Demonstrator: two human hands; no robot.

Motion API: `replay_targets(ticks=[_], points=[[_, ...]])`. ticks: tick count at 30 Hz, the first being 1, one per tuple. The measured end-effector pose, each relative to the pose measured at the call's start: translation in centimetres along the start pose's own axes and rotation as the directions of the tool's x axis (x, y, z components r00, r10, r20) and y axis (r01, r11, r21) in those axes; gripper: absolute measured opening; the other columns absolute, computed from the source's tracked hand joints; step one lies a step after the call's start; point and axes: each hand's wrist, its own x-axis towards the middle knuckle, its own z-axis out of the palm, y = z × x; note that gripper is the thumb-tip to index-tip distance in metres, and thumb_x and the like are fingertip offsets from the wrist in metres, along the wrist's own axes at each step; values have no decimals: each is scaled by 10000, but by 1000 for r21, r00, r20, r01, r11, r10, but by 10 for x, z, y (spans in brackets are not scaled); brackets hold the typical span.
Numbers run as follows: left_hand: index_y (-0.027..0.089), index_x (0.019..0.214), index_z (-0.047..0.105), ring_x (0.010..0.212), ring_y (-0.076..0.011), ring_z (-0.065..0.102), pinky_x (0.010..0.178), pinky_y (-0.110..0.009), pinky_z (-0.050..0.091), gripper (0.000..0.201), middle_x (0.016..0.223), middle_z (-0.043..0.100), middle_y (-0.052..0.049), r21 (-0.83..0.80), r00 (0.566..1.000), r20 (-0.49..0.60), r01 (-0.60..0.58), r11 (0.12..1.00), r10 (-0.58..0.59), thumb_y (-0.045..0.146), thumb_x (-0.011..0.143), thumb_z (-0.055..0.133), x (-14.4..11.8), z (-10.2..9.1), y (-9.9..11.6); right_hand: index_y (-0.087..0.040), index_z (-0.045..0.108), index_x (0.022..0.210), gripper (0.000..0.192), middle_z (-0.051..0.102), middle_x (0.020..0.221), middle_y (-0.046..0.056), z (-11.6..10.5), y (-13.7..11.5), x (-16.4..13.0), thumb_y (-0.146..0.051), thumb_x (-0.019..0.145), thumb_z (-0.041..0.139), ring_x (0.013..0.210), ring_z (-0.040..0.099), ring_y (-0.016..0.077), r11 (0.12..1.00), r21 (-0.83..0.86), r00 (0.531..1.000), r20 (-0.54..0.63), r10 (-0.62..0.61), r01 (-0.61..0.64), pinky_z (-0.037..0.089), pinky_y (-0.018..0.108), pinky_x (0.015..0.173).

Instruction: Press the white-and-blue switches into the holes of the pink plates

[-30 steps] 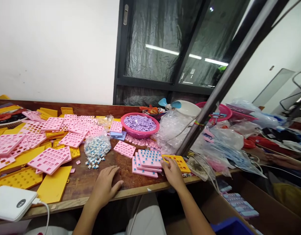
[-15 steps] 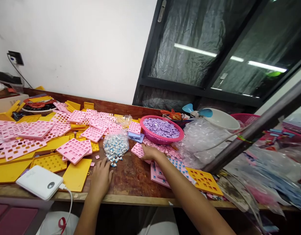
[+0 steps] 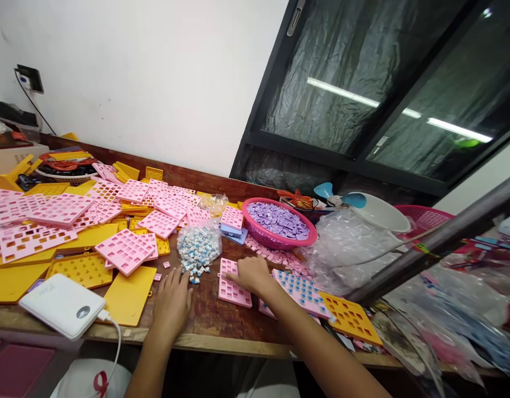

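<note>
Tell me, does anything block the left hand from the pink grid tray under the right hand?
A few white-and-blue pieces lie beside the left hand; otherwise only wooden tabletop separates it from the pink grid tray.

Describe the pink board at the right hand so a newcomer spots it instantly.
On the brown table, find the round pink basket of purple pieces. Just nearer the person, the right hand is on a pink board. Unlike the blue-studded board to its right, it shows sockets without blue pieces.
</note>
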Motion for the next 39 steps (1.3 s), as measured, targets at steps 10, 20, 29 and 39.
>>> replay_targets(ticks=[10, 20, 29, 39], points=[[218, 1263, 623, 1125, -293, 561, 950, -437, 447, 367, 1186, 630, -108, -13, 998, 19, 60, 998, -59, 115, 937, 489, 4, -5, -4, -120, 679, 1198, 697, 689, 1183, 241, 13, -19, -15, -728, 917, 484, 1094, 636, 380, 991, 67, 991, -78, -112, 117, 380, 509, 1005], [217, 1113, 678, 1066, -275, 618, 951, -437, 491, 281, 1046, 654, -93, -154, 991, 46, 129, 980, -123, 95, 917, 520, 6, -9, -5, -211, 691, 1074, 147, 713, 1078, 67, 23, -35, 19, -287, 951, 661, 996, 658, 218, 844, 312, 886, -315, -341, 436, 441, 309, 874], [241, 1127, 672, 1080, -236, 654, 962, -388, 525, 238, 1129, 699, -70, -479, 999, 33, 49, 876, -38, 231, 977, 487, 8, -30, 9, -207, 713, 996, 140, 752, 961, 41, 19, -21, 3, -180, 875, 649, 854, 679, 202, 642, 573, 859, -384, -339, 510, 486, 290, 789], [236, 1189, 678, 1028, -229, 666, 905, -354, 545, 273, 1123, 697, -75, -505, 997, 80, 27, 863, 16, 318, 996, 503, 7, -32, 22, -218, 756, 932, 85, 768, 941, 22, 27, -15, -5, -215, 850, 734, 876, 701, 210, 395, 741, 814, -349, -465, 543, 511, 310, 822]])
